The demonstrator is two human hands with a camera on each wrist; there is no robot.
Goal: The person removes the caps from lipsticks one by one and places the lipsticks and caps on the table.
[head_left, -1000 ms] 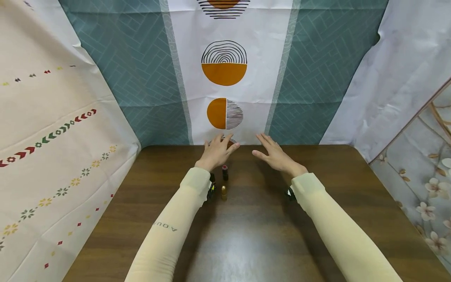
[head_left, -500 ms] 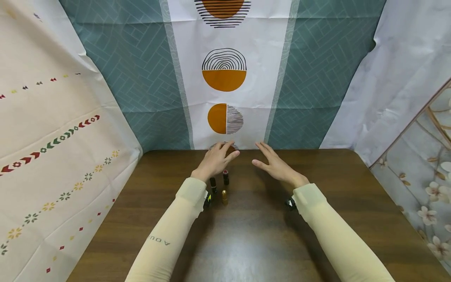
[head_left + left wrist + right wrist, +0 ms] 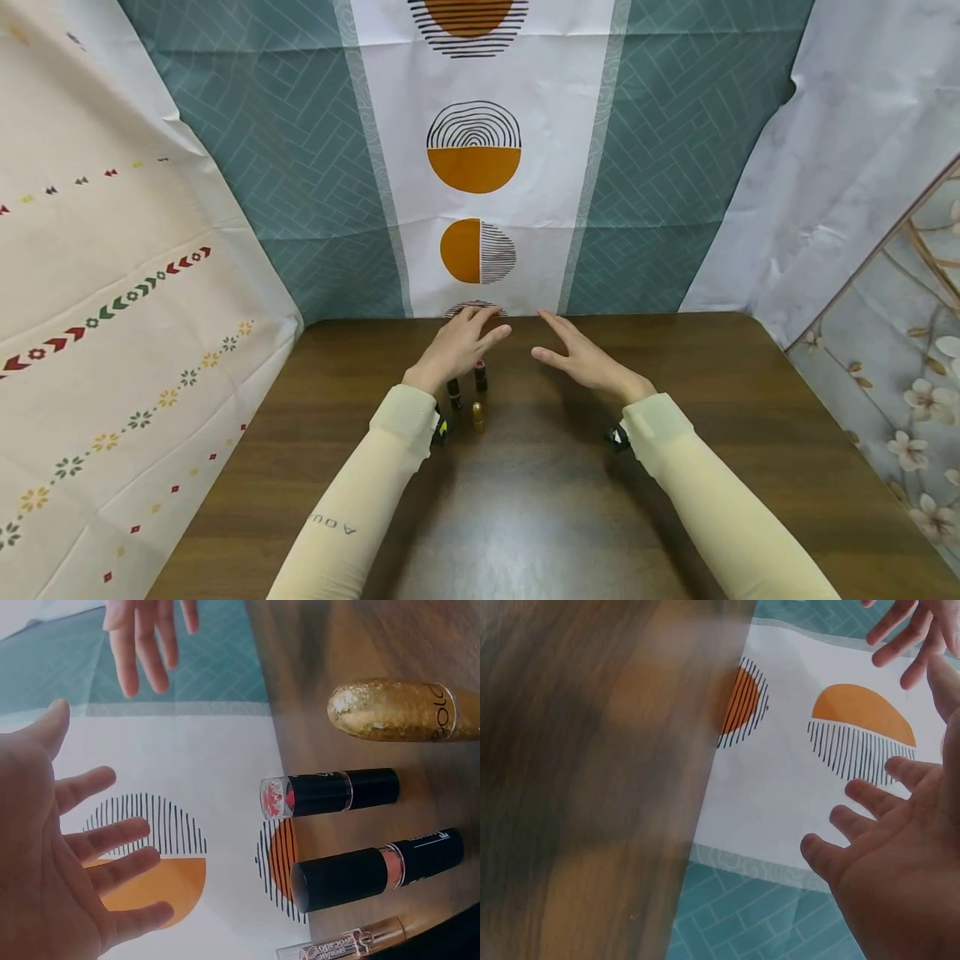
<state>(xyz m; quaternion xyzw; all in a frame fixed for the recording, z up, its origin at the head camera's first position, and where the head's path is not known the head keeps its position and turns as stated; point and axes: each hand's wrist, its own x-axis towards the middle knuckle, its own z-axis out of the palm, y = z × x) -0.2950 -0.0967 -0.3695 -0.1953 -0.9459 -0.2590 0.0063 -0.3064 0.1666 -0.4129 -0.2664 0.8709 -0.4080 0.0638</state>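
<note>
My left hand (image 3: 453, 348) hovers over the far part of the table with relaxed, spread fingers, holding nothing. To its right, my right hand (image 3: 588, 360) is held up the same way, also without anything in it. Below the left hand stand several lip products. One is a gold glittery tube (image 3: 397, 711). Beside it is a black lipstick (image 3: 322, 792) with a clear, red-patterned top. Another black lipstick (image 3: 375, 866) has a pinkish band. At the bottom of the left wrist view a clear tube (image 3: 345, 941) with printed lettering is partly cut off; the left arm hides it in the head view.
The brown wooden table (image 3: 525, 517) ends at a hanging teal and white cloth (image 3: 420, 275) with orange circles. A cream patterned cloth (image 3: 150, 375) hangs at the left. On the right is a floral sheet (image 3: 885, 392). Each wrist carries a small black camera.
The head view has tilted up slightly. My left hand has drawn a little left and back, uncovering the black lipstick by its wrist. The right hand has barely moved.
</note>
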